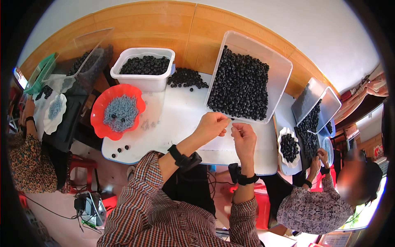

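Note:
My left hand and my right hand are raised close together over the near part of the white table, fingertips almost meeting. Both have thumb and fingers pinched; whatever they hold is too small to make out. Just beyond them stands a clear plastic bin, tilted towards me. Heaped inside are small, round black pieces, some showing a hole. To my left sits a red scalloped bowl of tiny blue-grey pieces, with a few black pieces on top.
At the back left, a white tub holds more black pieces, beside a loose pile. Several black pieces lie near the table's left corner. One person works at the right, near a white dish; another at the left.

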`<state>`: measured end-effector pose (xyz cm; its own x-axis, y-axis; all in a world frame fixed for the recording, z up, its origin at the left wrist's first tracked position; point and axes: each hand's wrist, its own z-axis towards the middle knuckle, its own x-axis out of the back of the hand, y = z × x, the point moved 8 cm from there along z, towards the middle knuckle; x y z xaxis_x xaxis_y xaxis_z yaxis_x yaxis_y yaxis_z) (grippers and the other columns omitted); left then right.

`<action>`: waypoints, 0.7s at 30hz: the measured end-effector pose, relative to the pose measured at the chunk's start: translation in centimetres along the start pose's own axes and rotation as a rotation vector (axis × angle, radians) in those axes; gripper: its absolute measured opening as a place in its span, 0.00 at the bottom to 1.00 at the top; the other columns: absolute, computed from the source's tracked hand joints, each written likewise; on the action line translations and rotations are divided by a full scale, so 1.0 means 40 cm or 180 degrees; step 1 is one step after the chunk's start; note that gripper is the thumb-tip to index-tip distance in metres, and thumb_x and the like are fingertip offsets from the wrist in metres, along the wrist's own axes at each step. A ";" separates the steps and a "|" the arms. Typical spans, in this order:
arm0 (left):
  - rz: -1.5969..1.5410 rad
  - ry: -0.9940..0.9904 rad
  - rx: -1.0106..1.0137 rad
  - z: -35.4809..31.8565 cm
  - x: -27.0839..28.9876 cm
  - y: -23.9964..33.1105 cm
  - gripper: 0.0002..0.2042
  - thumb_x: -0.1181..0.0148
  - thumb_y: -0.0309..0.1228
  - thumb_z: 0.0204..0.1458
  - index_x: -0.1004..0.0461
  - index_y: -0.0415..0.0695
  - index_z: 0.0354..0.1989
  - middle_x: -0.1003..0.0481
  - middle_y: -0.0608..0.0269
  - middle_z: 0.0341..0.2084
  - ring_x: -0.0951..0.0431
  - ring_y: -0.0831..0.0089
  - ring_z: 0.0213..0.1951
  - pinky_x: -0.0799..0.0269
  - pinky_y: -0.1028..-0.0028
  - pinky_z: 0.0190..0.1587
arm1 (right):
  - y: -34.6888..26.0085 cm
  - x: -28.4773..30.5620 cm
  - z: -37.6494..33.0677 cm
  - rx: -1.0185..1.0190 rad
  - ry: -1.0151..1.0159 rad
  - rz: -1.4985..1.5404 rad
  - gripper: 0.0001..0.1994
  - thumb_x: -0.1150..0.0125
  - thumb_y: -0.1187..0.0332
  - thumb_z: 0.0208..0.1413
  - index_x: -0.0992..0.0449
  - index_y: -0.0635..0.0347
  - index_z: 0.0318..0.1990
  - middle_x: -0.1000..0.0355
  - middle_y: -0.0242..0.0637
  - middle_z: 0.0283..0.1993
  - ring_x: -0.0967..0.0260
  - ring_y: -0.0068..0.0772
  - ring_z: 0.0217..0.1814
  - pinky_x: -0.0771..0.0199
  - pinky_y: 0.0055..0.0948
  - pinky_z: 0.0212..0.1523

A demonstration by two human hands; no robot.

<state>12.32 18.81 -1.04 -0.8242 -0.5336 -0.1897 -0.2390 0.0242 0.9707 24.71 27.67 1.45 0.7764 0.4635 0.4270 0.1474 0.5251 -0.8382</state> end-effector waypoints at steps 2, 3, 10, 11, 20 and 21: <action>0.0240 0.0003 -0.0057 0.046 -0.012 -0.009 0.13 0.41 0.33 0.57 0.24 0.33 0.40 0.23 0.60 0.28 0.22 0.76 0.28 0.22 0.76 0.30 | -0.016 0.004 0.036 0.0300 -0.0073 -0.0328 0.05 0.40 0.77 0.52 0.21 0.64 0.37 0.27 0.42 0.34 0.26 0.34 0.30 0.26 0.29 0.32; 0.0483 0.0004 -0.0102 0.067 -0.015 -0.014 0.12 0.41 0.32 0.57 0.23 0.33 0.39 0.23 0.60 0.26 0.22 0.76 0.27 0.22 0.76 0.30 | -0.009 0.008 0.053 0.0312 -0.0077 -0.0329 0.05 0.40 0.77 0.52 0.21 0.64 0.37 0.27 0.42 0.34 0.26 0.34 0.30 0.26 0.29 0.32; 0.1395 -0.0025 -0.0484 0.163 -0.020 0.004 0.09 0.41 0.28 0.53 0.23 0.32 0.31 0.23 0.58 0.20 0.22 0.75 0.22 0.24 0.76 0.27 | 0.040 -0.018 0.142 0.0354 -0.0447 -0.1043 0.09 0.42 0.79 0.48 0.20 0.58 0.36 0.29 0.41 0.32 0.28 0.41 0.34 0.28 0.35 0.35; 0.1382 -0.0033 -0.0374 0.168 -0.022 0.005 0.10 0.41 0.28 0.53 0.23 0.32 0.30 0.23 0.58 0.20 0.22 0.75 0.21 0.24 0.76 0.26 | 0.049 -0.023 0.149 0.0276 -0.0510 -0.1185 0.09 0.41 0.79 0.47 0.20 0.56 0.35 0.29 0.41 0.32 0.29 0.42 0.34 0.28 0.36 0.35; 0.1691 0.0106 -0.0571 0.232 -0.021 0.070 0.09 0.41 0.28 0.51 0.23 0.33 0.26 0.24 0.57 0.16 0.23 0.74 0.18 0.27 0.74 0.23 | 0.032 -0.033 0.225 0.0469 -0.0593 -0.1267 0.10 0.39 0.80 0.43 0.22 0.58 0.34 0.30 0.39 0.33 0.29 0.41 0.33 0.28 0.36 0.35; 0.1754 0.0139 -0.0640 0.241 -0.025 0.079 0.09 0.41 0.28 0.51 0.23 0.33 0.26 0.24 0.57 0.15 0.23 0.74 0.18 0.28 0.74 0.23 | 0.039 -0.029 0.236 0.0465 -0.0588 -0.1281 0.10 0.39 0.80 0.43 0.22 0.58 0.34 0.30 0.39 0.33 0.29 0.41 0.33 0.28 0.36 0.35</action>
<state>7.46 27.56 0.80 -0.7764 -0.5222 0.3529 0.3242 0.1493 0.9341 18.25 34.68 2.85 0.5512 0.3147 0.7727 0.3164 0.7782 -0.5426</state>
